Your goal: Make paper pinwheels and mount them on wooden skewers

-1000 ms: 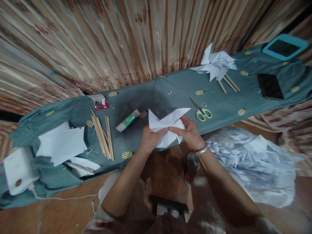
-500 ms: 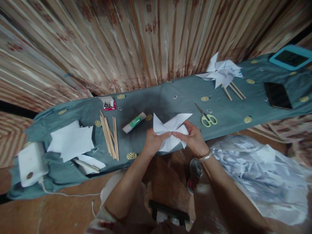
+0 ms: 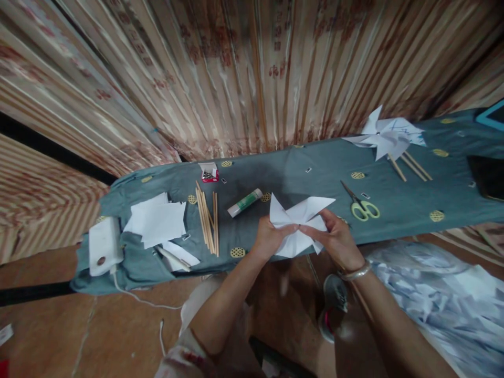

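A white paper pinwheel (image 3: pixel 301 214) is held between my two hands over the near edge of the cloth-covered table. My left hand (image 3: pixel 270 239) grips its left side, thumb pressed at the middle. On the other side my right hand (image 3: pixel 339 242) pinches it, its thumb also reaching the centre; a bangle circles that wrist. Fingers behind the paper are hidden. Left of the hands lies a glue stick (image 3: pixel 244 203). Green-handled scissors (image 3: pixel 361 203) rest to the right, blades pointing away.
Wooden sticks (image 3: pixel 206 220), a small red box of metal pins (image 3: pixel 209 172) and white paper sheets (image 3: pixel 161 223) lie leftward, near a white device (image 3: pixel 105 245) with a cable. Finished pinwheels (image 3: pixel 388 134) lie back right. A plastic bag of paper scraps (image 3: pixel 441 299) stands below right.
The view has turned left, so everything on the table appears farther right. Both hands keep hold of the pinwheel, thumbs still at its centre.
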The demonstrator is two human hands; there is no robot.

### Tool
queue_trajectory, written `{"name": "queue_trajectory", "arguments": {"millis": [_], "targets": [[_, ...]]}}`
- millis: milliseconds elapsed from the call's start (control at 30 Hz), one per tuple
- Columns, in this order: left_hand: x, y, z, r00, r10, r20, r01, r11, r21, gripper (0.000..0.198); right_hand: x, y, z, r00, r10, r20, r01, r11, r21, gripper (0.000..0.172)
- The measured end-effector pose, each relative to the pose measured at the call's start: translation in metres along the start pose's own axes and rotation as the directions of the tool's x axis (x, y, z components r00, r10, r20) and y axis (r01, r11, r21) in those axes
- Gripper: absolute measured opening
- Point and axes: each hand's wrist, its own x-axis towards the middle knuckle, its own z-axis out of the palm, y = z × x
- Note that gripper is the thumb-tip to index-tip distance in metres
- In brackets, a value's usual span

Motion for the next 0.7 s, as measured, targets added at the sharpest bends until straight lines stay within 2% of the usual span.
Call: {"name": "queue_trajectory", "arguments": {"millis": [100,200,267,333,400,433,467,500,533,600,700], "targets": [[-0.004,-0.002,-0.003,0.999,0.034,0.017,-0.034,0.999,0.032,0.041,-0.002,-0.002,0.003,1.000,0.026,-0.017,-0.026,1.000,-0.006,0.051],[-0.006,0.003,-0.009,0.990,0.115,0.084,-0.121,0.991,0.062,0.038,-0.001,-0.007,0.002,0.999,0.003,-0.048,-0.005,1.000,-0.023,0.047],[-0.004,0.014,-0.022,0.972,0.216,0.096,-0.225,0.969,0.104,0.038,0.001,-0.011,-0.001,0.996,-0.023,-0.086,0.021,0.999,-0.028,0.044],[-0.001,0.028,-0.044,0.937,0.349,0.033,-0.347,0.909,0.231,0.037,0.002,-0.014,-0.005,0.992,-0.024,-0.125,0.022,1.000,-0.021,0.043],[0.005,0.043,-0.074,0.874,0.482,-0.056,-0.402,0.783,0.475,0.036,0.002,-0.017,-0.007,0.988,-0.018,-0.150,0.017,1.000,-0.008,0.041],[0.008,0.049,-0.089,0.837,0.544,-0.061,-0.392,0.674,0.626,0.034,0.002,-0.018,-0.008,0.988,-0.016,-0.157,0.015,1.000,-0.002,0.040],[0.011,0.053,-0.104,0.799,0.597,-0.070,-0.356,0.565,0.744,0.032,0.002,-0.019,-0.009,0.987,-0.013,-0.158,0.013,1.000,0.002,0.039],[0.014,0.057,-0.118,0.786,0.614,-0.068,-0.297,0.472,0.830,0.030,0.002,-0.019,-0.008,0.987,-0.008,-0.158,0.009,1.000,0.007,0.038],[0.017,0.058,-0.130,0.786,0.614,-0.071,-0.231,0.400,0.887,0.029,0.002,-0.019,-0.008,0.988,-0.003,-0.157,0.005,1.000,0.015,0.038],[0.021,0.058,-0.147,0.818,0.572,-0.060,-0.121,0.273,0.954,0.027,0.001,-0.019,-0.006,0.988,0.013,-0.152,-0.008,0.999,0.033,0.038],[0.024,0.054,-0.157,0.859,0.510,-0.043,-0.051,0.169,0.984,0.027,0.001,-0.021,-0.003,0.988,0.021,-0.151,-0.013,0.998,0.056,0.039]]}}
